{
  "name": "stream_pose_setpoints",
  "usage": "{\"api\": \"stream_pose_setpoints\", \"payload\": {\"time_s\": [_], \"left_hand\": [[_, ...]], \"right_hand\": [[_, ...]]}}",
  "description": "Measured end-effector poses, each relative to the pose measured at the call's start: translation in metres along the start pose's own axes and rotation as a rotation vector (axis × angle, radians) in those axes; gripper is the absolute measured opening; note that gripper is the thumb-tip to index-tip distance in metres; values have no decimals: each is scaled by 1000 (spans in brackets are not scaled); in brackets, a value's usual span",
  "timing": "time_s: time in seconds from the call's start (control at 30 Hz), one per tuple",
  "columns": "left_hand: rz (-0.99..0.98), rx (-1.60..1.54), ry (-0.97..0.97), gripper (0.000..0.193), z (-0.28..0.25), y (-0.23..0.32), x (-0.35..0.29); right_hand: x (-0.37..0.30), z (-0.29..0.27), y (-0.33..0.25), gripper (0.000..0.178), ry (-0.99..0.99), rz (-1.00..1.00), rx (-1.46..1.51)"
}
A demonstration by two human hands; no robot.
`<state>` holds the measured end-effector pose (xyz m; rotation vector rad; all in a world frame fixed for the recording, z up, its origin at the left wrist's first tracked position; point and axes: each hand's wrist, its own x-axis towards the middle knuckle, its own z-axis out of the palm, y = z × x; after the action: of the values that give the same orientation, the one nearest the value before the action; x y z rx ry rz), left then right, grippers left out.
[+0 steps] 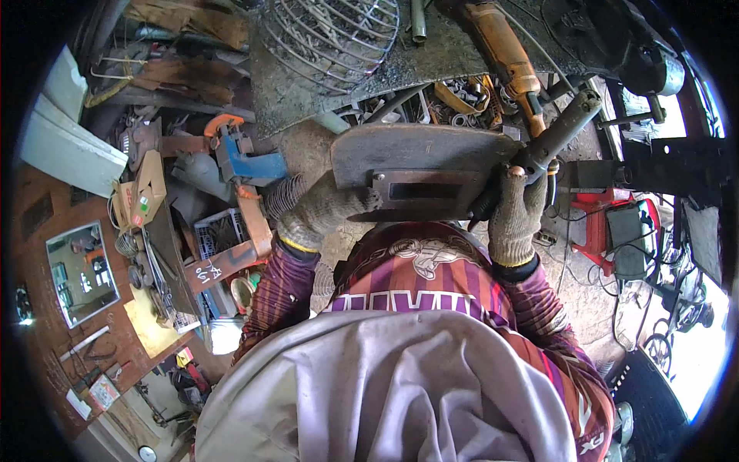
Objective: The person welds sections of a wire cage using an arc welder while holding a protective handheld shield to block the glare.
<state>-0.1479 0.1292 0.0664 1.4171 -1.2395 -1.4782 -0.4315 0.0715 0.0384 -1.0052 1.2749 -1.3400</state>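
Note:
My left hand [327, 212], in a knitted glove, grips the left edge of a dark welding hand shield [431, 154], its fingers closed over the rim. The shield is held in front of my body, its rectangular window [423, 191] facing me. My right hand [517, 219], also gloved, is closed round the lower end of a grey metal pipe [568, 127] at the shield's right side. That pipe slants up to the right. A dark handle or cable shows beside my right fingers, and I cannot make out how it is held.
Ahead is a metal workbench [292, 108] bearing a round wire grille [335, 38] and an orange power tool [502, 48]. Loose tools [466, 100] lie below its edge. A blue clamp [250, 160] stands left. Right, a machine [630, 239] rests on a red stool [594, 231], with cables across the floor.

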Motion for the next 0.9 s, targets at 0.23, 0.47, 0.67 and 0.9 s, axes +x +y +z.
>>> {"api": "stream_pose_setpoints", "payload": {"time_s": [0.23, 0.47, 0.67, 0.9], "left_hand": [[-212, -166, -3, 48, -10, 1, 1], [-89, 119, 260, 62, -75, 1, -12], [124, -463, 330, 61, -133, 10, -1], [235, 361, 52, 42, -37, 23, 30]], "right_hand": [[9, -6, 12, 45, -86, -10, 6], [8, 2, 3, 37, -111, 128, 183], [15, -4, 6, 39, -123, 120, 187], [18, 6, -10, 57, -79, 30, 280]]}}
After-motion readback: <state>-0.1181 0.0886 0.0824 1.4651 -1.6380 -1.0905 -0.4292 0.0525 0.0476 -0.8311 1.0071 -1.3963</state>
